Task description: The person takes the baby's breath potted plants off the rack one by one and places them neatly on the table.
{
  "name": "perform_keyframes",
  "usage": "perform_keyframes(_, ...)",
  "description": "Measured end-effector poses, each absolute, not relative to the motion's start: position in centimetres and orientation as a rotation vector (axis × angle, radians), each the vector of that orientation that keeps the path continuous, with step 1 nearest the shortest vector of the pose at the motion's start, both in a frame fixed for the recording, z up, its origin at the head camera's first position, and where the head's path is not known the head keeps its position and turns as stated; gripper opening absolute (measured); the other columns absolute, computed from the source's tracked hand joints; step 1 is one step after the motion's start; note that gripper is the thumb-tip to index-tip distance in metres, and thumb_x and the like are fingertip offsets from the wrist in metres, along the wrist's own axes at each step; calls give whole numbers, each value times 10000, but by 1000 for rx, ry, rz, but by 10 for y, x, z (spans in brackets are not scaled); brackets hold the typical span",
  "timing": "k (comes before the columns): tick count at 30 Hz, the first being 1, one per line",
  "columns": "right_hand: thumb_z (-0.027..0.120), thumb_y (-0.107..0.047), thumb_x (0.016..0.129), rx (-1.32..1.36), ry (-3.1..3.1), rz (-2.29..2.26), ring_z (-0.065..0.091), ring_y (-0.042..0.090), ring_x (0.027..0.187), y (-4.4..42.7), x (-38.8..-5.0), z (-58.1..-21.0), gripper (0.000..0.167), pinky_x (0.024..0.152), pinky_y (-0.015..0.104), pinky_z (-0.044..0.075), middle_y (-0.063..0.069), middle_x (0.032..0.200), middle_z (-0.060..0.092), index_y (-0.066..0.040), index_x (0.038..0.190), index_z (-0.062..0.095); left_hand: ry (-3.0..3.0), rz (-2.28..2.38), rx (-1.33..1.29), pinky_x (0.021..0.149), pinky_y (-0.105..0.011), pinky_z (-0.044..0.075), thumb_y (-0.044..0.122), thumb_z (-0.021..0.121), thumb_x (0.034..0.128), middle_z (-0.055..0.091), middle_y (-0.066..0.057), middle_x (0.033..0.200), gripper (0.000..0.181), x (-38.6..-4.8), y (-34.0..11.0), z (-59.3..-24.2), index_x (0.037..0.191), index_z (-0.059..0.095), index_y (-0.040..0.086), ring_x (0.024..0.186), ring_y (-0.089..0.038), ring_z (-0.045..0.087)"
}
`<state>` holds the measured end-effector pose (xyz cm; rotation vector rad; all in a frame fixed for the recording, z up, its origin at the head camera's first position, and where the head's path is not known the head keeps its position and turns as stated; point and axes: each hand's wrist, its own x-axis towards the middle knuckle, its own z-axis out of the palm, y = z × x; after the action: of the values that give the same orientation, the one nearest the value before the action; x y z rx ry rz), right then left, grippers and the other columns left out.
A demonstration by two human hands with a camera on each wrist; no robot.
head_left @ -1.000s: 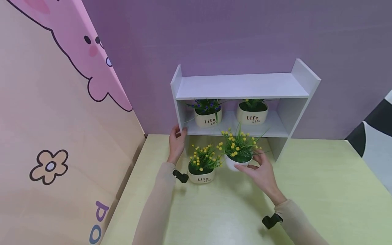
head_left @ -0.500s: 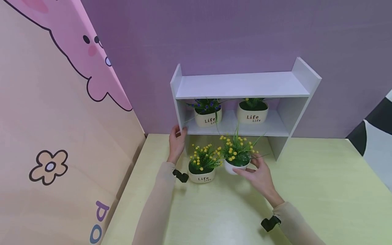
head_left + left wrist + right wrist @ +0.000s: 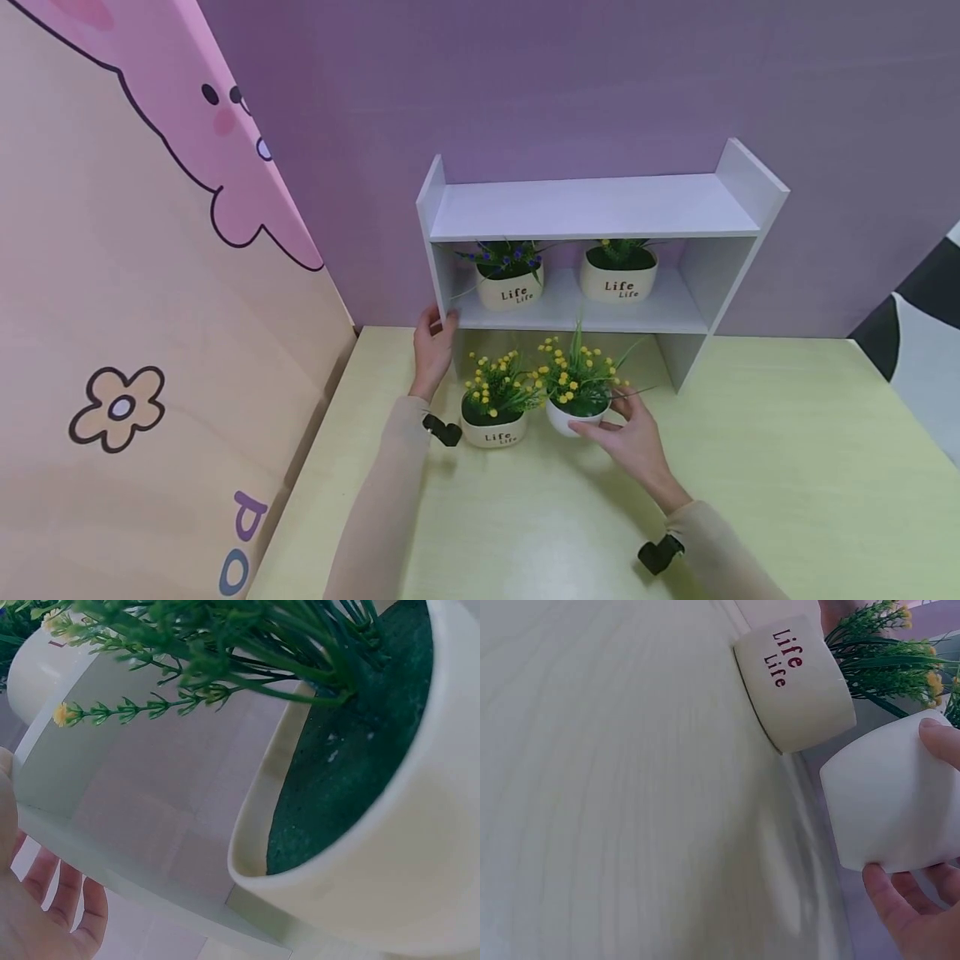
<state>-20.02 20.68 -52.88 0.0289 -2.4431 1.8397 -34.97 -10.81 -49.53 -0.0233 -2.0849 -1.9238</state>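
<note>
My right hand (image 3: 637, 437) grips a white pot (image 3: 573, 419) of yellow flowers, thumb in front and fingers at its right side; the right wrist view shows the plain pot (image 3: 896, 799) from below, with fingers (image 3: 889, 896) on it. Just left of it, a cream "Life" pot (image 3: 493, 433) with yellow flowers stands on the table (image 3: 787, 467). My left hand (image 3: 432, 354) holds the lower left side of the white shelf (image 3: 592, 208), fingers behind the panel and thumb on its front edge. In the left wrist view a cream pot (image 3: 375, 877) looms close, beyond that hand (image 3: 56, 915).
On the shelf's middle board stand two "Life" pots, one with blue-purple flowers (image 3: 510, 292) and one with yellow (image 3: 618, 283). A purple wall (image 3: 570, 83) rises behind, and a decorated beige wall (image 3: 187, 333) borders the table's left side.
My right hand has lowered the white pot and brought it slightly left, closer to the cream pot in front of the shelf. My left hand has stayed at the shelf's side.
</note>
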Motion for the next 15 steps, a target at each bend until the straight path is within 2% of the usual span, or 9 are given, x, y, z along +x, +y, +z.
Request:
perform_keyframes(7,911,-165,860,10,-2462,1853,700,496,1199,206,-200,-531,977,876,301,631,292,1536,548,-43,1624,315,-2077,-1933,-33,1044,-488,527,322,627,1079,614,-176,1418,477,-351,-108,-494,1473,553,64,1246,-338,611)
perform_keyframes(15,913,-148,855,-8,-2468,1875,706,478,1195,205,-197,-539,975,850,286,632,301,1533,545,-36,1616,314,-2085,-1921,-32,1026,-485,537,336,629,1076,619,-166,1409,482,-350,-109,-497,1473,554,74,1233,-331,625)
